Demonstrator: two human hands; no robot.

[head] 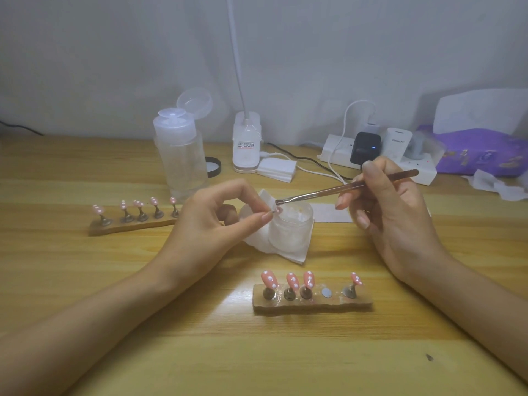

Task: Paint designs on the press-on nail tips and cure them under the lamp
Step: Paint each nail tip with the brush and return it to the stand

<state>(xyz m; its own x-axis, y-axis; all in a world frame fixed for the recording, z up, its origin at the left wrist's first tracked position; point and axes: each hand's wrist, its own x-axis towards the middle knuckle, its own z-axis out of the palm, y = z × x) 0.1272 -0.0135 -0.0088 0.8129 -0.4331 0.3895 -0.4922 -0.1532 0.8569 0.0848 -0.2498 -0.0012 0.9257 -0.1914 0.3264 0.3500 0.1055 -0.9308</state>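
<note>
The tip sits just above the jar, at its left rim, pinched between thumb and forefinger of the left hand. The brush slants down from the right hand, which grips it pen-fashion, and its bristles end right at the tip.

To do this stroke well, I would brace both wrists on the desk beside the jar, keep the pinch on the tip's edges so the face stays clear, and draw the bristles lightly with little gel on them. The work is best kept over the jar and the tissue under it, to catch drips.

In front of the jar a stand carries four pink dotted tips and one bare disc, probably this tip's place. Left of the jar a second stand holds five.

The fingertips hide most of the tip, so its design is unreadable, and I cannot tell whether the bristles touch it. The jar's contents are a pale blur. Behind the jar, the lamp runs out of frame at the top.
</note>
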